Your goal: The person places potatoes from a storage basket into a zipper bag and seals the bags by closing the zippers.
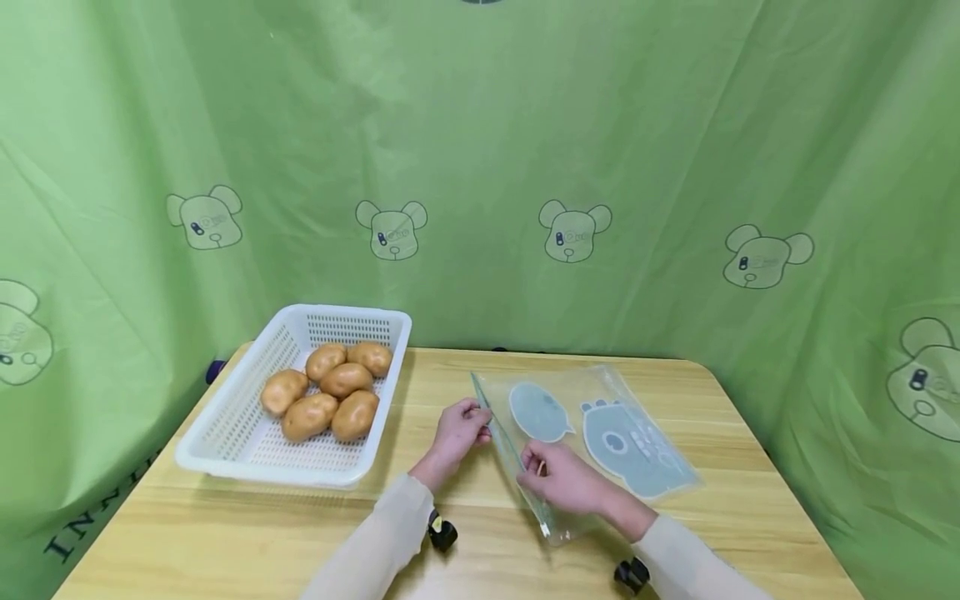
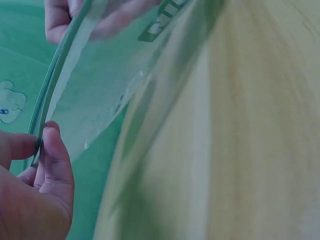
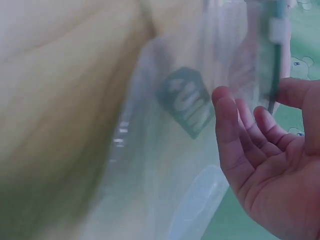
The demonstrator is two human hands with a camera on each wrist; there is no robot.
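A clear zip bag (image 1: pixel 577 442) with a green zip edge and pale grey-green printed shapes is held tilted over the table, its zip edge facing me. My left hand (image 1: pixel 460 431) pinches the far part of that edge between thumb and fingers. In the left wrist view, the left hand's fingertips (image 2: pixel 51 132) lie against the green strip. Nearer me, my right hand (image 1: pixel 562 479) holds the same edge. From the right wrist, my right hand (image 3: pixel 270 165) has its thumb at the green strip and bent fingers by the clear film. A white slider (image 3: pixel 276 30) sits on the strip.
A white slotted plastic basket (image 1: pixel 270 475) stands at the table's left, with several brown potatoes (image 1: pixel 345 380) inside. Under everything is a light wooden table (image 1: pixel 262 533). Behind it hangs a green curtain (image 1: pixel 480 300) with bear-head prints.
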